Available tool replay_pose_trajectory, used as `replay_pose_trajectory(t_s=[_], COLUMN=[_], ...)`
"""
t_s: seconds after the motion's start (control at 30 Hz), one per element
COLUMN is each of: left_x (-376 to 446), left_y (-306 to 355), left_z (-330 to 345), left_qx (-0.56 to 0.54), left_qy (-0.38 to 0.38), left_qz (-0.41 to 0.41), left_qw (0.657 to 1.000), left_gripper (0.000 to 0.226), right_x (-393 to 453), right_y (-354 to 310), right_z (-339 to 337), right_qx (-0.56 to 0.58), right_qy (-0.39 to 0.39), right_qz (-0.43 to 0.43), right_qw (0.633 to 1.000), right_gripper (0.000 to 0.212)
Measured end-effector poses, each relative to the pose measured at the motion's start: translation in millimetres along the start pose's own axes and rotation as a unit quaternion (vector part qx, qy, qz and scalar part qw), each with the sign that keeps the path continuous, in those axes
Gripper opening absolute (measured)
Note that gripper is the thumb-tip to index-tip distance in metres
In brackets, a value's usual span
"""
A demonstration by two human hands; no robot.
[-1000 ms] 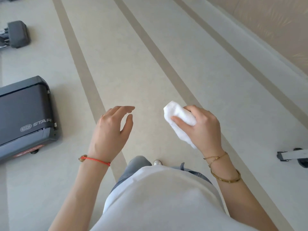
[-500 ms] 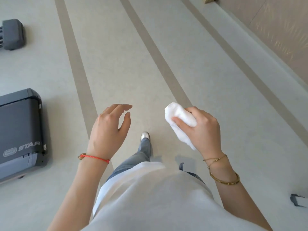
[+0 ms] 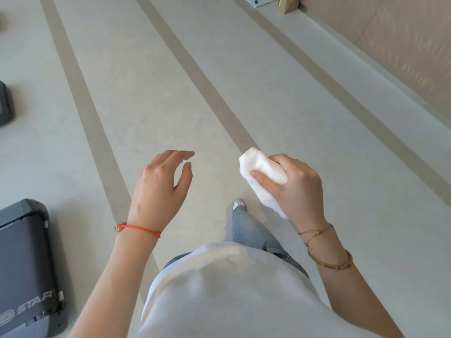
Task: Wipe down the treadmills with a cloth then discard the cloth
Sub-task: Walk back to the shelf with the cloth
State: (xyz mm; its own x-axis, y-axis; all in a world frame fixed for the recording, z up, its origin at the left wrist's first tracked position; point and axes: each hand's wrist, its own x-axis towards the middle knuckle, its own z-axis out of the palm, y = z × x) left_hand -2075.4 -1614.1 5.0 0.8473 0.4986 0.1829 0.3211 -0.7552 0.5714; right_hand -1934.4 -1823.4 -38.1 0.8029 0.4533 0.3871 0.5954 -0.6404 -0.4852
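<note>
A bunched white cloth (image 3: 261, 172) is gripped in my right hand (image 3: 292, 189), held out in front of my waist over the floor. Beside it, my left hand (image 3: 162, 189) hovers with fingers loosely spread and nothing in it. The dark grey end of a treadmill (image 3: 24, 262) marked STAR lies on the floor at the lower left, well away from both hands. Another dark grey treadmill end (image 3: 5, 106) shows at the left edge farther off.
Pale floor with tan stripes (image 3: 210, 89) runs ahead. A beige wall (image 3: 395, 45) with a raised ledge borders the right side. A small box (image 3: 289, 4) and a pale flat item (image 3: 258, 1) sit at the top by the ledge. My shoe (image 3: 239, 204) steps forward.
I have walked forward: the STAR treadmill slid down and left in view, and the items by the wall ledge came into sight. Both hands kept their pose, the cloth still held.
</note>
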Motion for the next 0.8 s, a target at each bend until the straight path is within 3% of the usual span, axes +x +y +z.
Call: replay_pose_trajectory(t_s=[0.47,0.8], left_x=[315,479], left_y=[4,-5], left_z=[70,104], left_qx=[-0.023,-0.028], left_qy=[-0.001,0.027], left_qz=[0.03,0.015], left_qw=[0.999,0.999], left_gripper=[0.023,0.022], right_x=[306,477], right_y=[94,138], right_z=[77,132], right_qx=[0.008,0.009], right_qy=[-0.004,-0.012], right_qz=[0.004,-0.017], right_qw=[1.0,1.0], right_gripper=[0.043,0.044])
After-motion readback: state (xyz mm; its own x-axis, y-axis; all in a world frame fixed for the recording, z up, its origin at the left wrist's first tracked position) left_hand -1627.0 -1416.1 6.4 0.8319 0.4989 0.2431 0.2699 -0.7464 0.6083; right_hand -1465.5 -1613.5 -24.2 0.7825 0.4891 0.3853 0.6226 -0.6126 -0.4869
